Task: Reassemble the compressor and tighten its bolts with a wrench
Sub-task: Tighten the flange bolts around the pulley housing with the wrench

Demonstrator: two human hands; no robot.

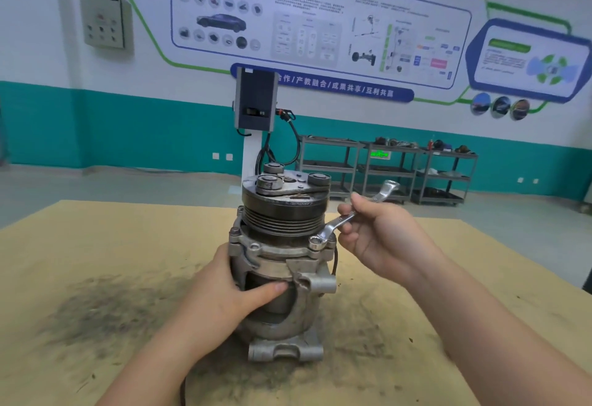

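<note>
A grey metal compressor (282, 264) stands upright on the table, its black grooved pulley and clutch plate on top. My left hand (230, 290) grips its body from the left, thumb pressed across the front. My right hand (374, 232) holds a silver ring wrench (336, 223) by the shaft. The wrench's ring end sits over a bolt (315, 242) on the flange at the compressor's right side; its other end points up to the right.
The tan table top (96, 245) carries a dark dirt smear at front left. A black cable runs off the near edge under my left forearm. Beyond the table stand a charging post (256, 101) and metal shelf carts (416, 168).
</note>
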